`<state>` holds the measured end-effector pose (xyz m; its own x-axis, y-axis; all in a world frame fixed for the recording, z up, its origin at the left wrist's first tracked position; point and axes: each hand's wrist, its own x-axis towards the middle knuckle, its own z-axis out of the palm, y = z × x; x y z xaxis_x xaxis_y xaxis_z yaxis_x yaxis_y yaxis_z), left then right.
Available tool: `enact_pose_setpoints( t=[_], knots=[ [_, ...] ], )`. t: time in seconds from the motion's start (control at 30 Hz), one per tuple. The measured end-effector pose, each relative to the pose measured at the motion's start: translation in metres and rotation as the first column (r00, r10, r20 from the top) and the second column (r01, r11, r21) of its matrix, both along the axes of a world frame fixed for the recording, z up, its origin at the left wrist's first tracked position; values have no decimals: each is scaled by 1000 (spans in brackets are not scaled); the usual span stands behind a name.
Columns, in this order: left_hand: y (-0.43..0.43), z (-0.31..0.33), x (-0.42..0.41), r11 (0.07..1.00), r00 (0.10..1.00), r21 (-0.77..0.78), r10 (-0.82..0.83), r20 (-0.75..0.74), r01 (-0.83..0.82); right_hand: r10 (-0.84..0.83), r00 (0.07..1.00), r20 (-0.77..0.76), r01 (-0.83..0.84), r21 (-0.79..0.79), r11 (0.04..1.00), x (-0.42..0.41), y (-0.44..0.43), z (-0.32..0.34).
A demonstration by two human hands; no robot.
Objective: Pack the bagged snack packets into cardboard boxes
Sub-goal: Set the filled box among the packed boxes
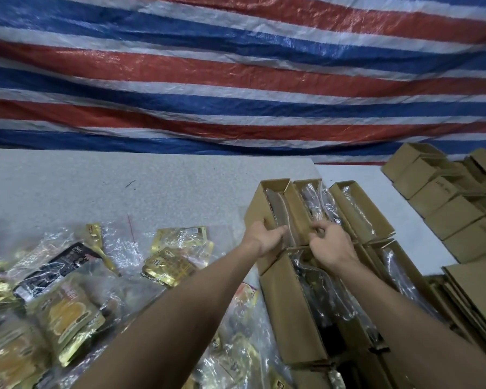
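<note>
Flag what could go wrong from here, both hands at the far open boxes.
1. Left hand grips the near end of the far-left box, at the row's outer edge; a tug could tip it.
2. Plastic bag rises above the middle box by the right hand, whose fingers are curled; it may snag or block closing.
3. Left forearm passes over loose bagged packets; it could drag some.

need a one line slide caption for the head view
Left hand grips an open cardboard box while the right hand pinches a bag in the next box; loose snack packets lie alongside.
</note>
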<state>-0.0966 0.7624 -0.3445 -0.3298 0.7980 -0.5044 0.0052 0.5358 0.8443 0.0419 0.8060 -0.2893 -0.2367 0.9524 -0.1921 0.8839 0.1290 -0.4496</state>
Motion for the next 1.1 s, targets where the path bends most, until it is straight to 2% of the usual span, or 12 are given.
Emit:
enact_pose_setpoints(
  t=[0.13,0.3,0.4,0.5,0.6,0.67,0.73,0.8,0.87,0.97,1.1],
  knots=[
    [-29,9,-6,993,952,110,-11,-306,47,-19,999,45,16,71,997,-5,-15,8],
    [-82,45,-17,979,897,181,-3,-442,93,86,996,-5,-83,191,978,-19,-53,16],
    [-122,73,-26,973,901,217,25,-432,77,185,978,-95,-162,208,965,-29,-83,23],
    [-170,101,-33,966,912,256,78,-403,30,261,926,-273,-213,192,958,-43,-120,35],
    [-234,126,-39,970,894,243,109,-434,0,338,854,-395,-341,66,938,-55,-161,47],
    [-284,140,-45,975,895,220,125,-428,-30,445,813,-377,-499,-56,865,-57,-187,56],
    [-340,153,-52,978,851,201,156,-502,-60,559,749,-357,-642,-180,745,-56,-213,67],
    [-398,165,-59,973,829,189,211,-517,-129,650,676,-347,-736,-266,623,-55,-237,78],
    [-457,176,-65,958,839,178,283,-465,-224,670,634,-386,-773,-294,562,-59,-260,90],
    [-535,192,-73,935,834,124,352,-424,-331,625,643,-443,-760,-261,596,-65,-294,102],
    [-615,211,-84,930,750,85,340,-567,-357,607,648,-460,-746,-223,627,-76,-340,116]
  ],
)
